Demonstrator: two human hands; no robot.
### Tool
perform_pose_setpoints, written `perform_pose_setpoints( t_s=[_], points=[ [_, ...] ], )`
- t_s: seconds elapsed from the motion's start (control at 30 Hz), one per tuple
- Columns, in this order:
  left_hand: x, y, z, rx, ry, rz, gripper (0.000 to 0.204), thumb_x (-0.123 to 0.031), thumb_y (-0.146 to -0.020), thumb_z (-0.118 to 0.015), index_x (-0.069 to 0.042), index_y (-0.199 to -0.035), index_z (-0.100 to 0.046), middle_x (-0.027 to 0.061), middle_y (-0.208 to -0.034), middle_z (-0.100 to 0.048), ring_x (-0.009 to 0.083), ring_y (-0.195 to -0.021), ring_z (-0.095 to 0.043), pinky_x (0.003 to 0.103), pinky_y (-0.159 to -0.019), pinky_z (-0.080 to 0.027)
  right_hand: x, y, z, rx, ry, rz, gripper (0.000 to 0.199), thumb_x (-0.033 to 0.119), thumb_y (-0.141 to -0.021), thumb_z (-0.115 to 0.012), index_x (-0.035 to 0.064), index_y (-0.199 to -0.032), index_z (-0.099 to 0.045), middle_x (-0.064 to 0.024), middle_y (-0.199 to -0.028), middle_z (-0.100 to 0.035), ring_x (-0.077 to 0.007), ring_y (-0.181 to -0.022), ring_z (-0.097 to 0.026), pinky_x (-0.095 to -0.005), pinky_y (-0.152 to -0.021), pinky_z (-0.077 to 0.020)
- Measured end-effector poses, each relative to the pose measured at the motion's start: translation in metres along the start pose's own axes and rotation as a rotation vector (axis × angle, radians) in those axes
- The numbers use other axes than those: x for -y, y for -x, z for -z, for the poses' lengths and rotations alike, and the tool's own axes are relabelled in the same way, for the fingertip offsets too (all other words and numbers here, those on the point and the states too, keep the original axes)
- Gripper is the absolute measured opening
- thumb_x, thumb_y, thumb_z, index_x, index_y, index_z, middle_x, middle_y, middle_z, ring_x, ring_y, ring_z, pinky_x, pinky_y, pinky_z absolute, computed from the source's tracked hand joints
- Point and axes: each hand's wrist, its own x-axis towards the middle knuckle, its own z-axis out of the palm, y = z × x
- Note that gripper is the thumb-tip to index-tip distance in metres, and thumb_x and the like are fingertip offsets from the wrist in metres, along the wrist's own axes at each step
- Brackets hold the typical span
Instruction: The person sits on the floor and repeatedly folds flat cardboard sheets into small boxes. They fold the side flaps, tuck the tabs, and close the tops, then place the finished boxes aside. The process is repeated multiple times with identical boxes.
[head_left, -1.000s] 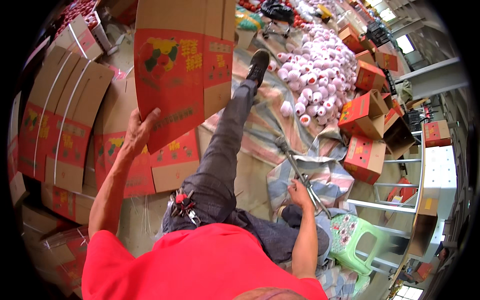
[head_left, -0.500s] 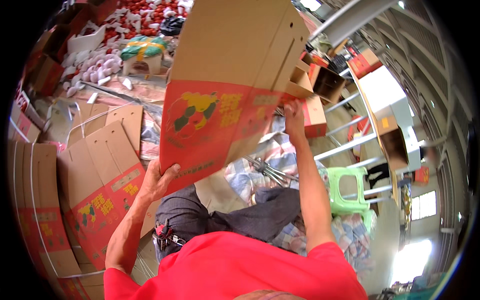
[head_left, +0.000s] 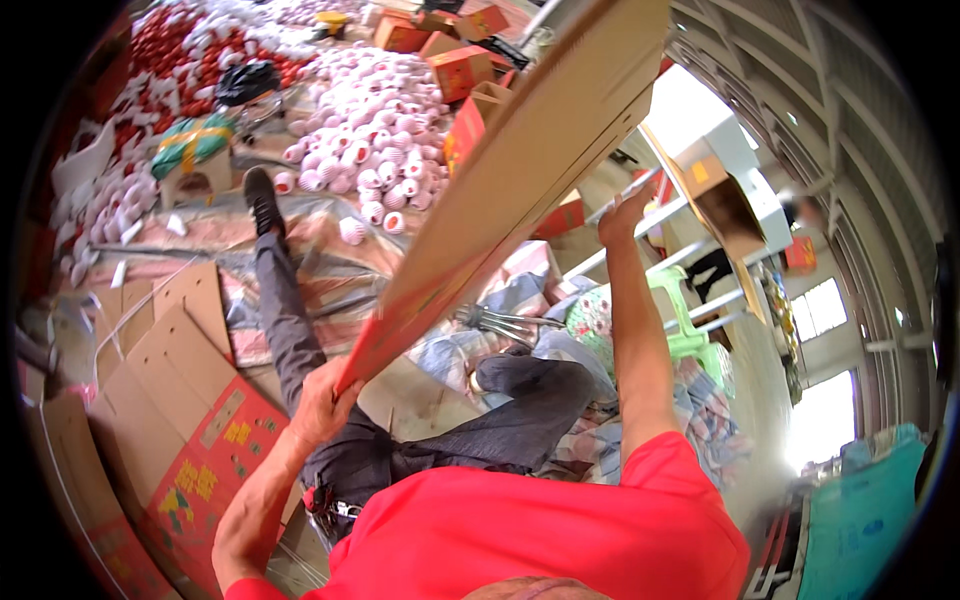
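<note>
A large flattened cardboard carton (head_left: 500,190), brown with a red printed lower part, stands tilted in front of me, seen nearly edge-on. Its lower corner is pinched in my left hand (head_left: 326,404), thumb on one side. My right hand (head_left: 622,218) is raised to the right of the carton, apart from its edge, fingers stretched out and holding nothing. Beside my left forearm lean more flattened cartons (head_left: 180,400), brown and red. A bundle of metal rods (head_left: 505,322) lies on the checked cloth between the carton and my bent leg.
Pink-and-white round pieces (head_left: 375,130) are heaped on the floor ahead. A green-wrapped bundle (head_left: 192,145) sits on a small white stool at the left. To the right are a light green plastic stool (head_left: 680,310) and a table frame bearing an open box (head_left: 725,205). Another person stands behind it.
The carton has swung from facing me to nearly edge-on, leaning up to the right. My right hand has come away from its right edge. The view has turned, bringing in my outstretched leg.
</note>
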Motion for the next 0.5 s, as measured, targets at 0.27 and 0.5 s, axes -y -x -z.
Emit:
perform_pose_setpoints(
  t_s=[0.27,0.5],
  points=[
    [0.045,-0.016,-0.049,0.305,0.105,0.073,0.062,0.007,-0.088,-0.059,-0.002,-0.149,-0.055,0.0245,-0.146,-0.06,0.0459,-0.137,-0.054,0.049,-0.116,-0.045,-0.029,-0.135,0.129,1.209,-0.752,-0.506,0.063,0.067,-0.099,-0.056,0.0166,-0.137,-0.051,-0.0064,-0.124,-0.063,-0.0215,-0.117,-0.061,-0.0371,-0.091,-0.0538],
    [0.051,-0.017,-0.045,0.369,0.036,0.021,0.06,0.005,-0.091,-0.059,-0.004,-0.15,-0.053,0.0232,-0.145,-0.061,0.0473,-0.133,-0.056,0.05,-0.113,-0.048,-0.059,-0.045,0.135,0.271,-0.234,-0.726,0.03,0.047,-0.106,-0.059,0.0173,-0.103,-0.063,0.0022,-0.095,-0.066,-0.0142,-0.086,-0.064,-0.0362,-0.076,-0.0543]
  ],
)
